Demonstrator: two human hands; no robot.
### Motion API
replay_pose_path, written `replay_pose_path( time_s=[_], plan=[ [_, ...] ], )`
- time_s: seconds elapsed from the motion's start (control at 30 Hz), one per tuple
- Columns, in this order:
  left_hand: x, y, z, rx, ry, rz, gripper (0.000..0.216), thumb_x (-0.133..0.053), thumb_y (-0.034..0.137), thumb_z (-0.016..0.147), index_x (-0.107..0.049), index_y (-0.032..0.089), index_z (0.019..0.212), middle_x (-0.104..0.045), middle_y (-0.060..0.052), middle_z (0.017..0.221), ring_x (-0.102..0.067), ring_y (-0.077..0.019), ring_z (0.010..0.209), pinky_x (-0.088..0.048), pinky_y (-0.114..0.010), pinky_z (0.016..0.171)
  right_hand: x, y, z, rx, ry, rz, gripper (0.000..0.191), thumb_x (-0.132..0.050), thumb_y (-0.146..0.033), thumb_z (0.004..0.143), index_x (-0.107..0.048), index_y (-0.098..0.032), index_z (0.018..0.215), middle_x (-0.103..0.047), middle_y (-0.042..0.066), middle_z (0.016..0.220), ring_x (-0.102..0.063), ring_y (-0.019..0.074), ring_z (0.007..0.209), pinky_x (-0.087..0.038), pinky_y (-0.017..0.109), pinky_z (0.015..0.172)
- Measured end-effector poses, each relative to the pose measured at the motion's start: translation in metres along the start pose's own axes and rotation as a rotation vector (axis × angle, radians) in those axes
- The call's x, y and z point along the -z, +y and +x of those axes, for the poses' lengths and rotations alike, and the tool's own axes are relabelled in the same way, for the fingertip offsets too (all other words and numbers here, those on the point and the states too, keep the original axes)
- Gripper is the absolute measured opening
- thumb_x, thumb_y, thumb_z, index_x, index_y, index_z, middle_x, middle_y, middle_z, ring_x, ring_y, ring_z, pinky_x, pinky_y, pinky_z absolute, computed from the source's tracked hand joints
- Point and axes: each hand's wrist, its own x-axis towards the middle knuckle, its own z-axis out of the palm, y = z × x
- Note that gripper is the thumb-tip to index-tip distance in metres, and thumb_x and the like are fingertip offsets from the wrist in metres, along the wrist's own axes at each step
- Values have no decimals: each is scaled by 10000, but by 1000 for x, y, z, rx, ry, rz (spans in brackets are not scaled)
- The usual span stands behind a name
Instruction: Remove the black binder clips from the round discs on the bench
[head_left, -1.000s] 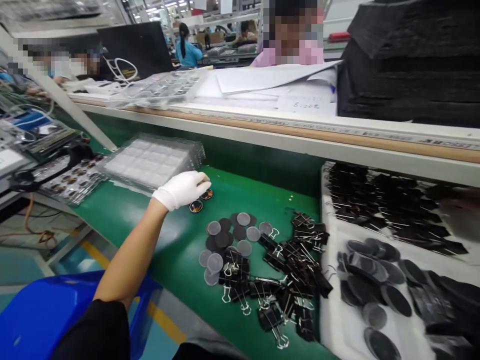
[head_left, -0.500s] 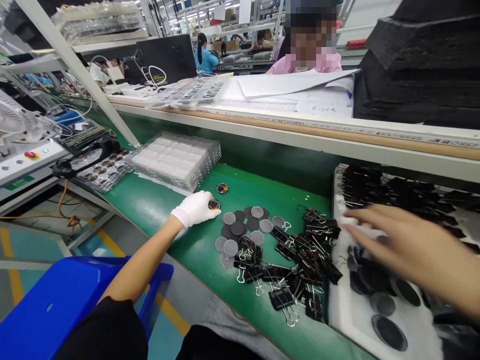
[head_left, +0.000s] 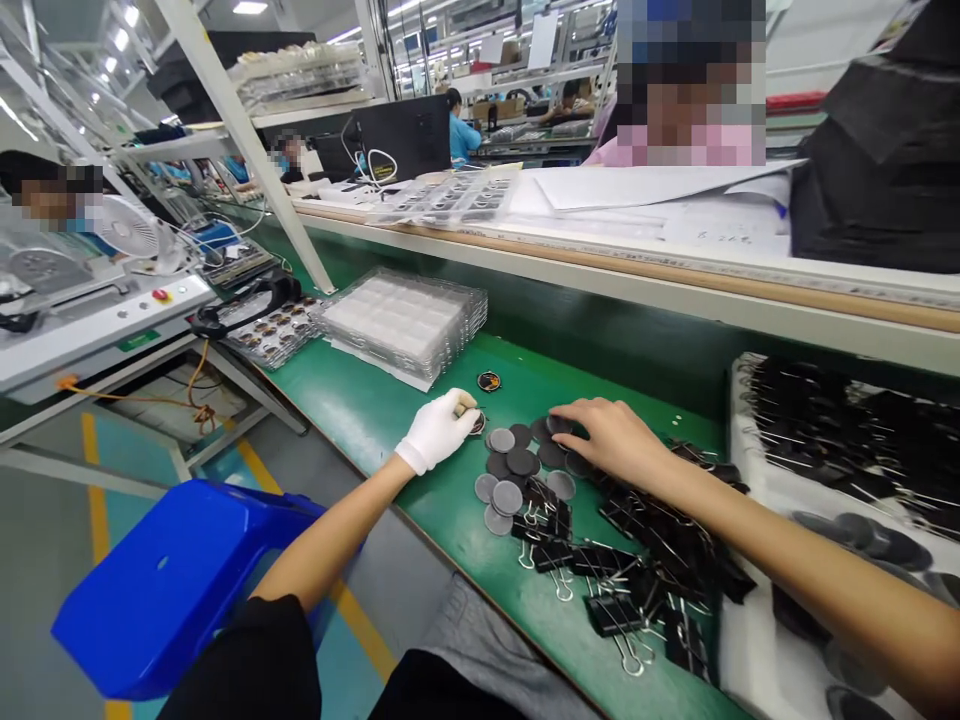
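We note a stack of clear trays [head_left: 401, 322] near the green bench's [head_left: 360, 405] far edge; blue stool [head_left: 180, 585] below its near edge.

Very little writing can be read here. A white sheet of paper [head_left: 731, 228] on the upper shelf [head_left: 675, 275] carries a short handwritten number, too faint and small to make out. A line of small print runs along the shelf's front edge, also illegible, and the green label [head_left: 137, 340] on the machine panel [head_left: 97, 325] at left cannot be read.
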Motion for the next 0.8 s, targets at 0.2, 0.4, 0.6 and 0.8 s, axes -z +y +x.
replay_pose_path(
  time_s=[0.2, 0.4, 0.6, 0.8],
  plan=[
    [-4, 53, 5, 152, -42, -554, 365, -557, 313, 936, -662, 115, 1224, -656, -49, 879, -533, -64, 537, -389, -190, 461, 13, -36, -19, 211, 429, 599, 390, -772, -352, 796, -661, -217, 1144, -662, -32, 993, -614, 70, 773, -544, 223, 709],
    [-10, 101, -3, -131, -285, -604, 503, -419, 436, 1022, -583, 74, 1330, -647, -71, 902, -524, -73, 588, -479, -220, 584, 25, -44, -30, 210, 624, 604, 349, -835, -237, 717, -673, -152, 1014, -563, 27, 970, -583, 38, 694, -515, 173, 640],
    [-23, 131, 2, -370, -264, -227, 340, -531, 371, 962, -605, 200, 1247, -652, 47, 1167, -605, -78, 1060, -464, -193, 937, 35, -25, -53, -110, 503, 786, 561, -843, -307, 635, -482, -144, 1034, -543, 0, 1009, -619, 65, 627, -471, 180, 537],
    [-40, 150, -7, -272, -428, -443, 446, -494, 529, 987, -503, 153, 1227, -660, 4, 818, -648, -105, 695, -542, -245, 643, 42, -17, -87, -303, 272, 1366, 621, -822, -272, 712, -632, -97, 1276, -642, 76, 1043, -658, 96, 760, -540, 184, 695]
  ],
)
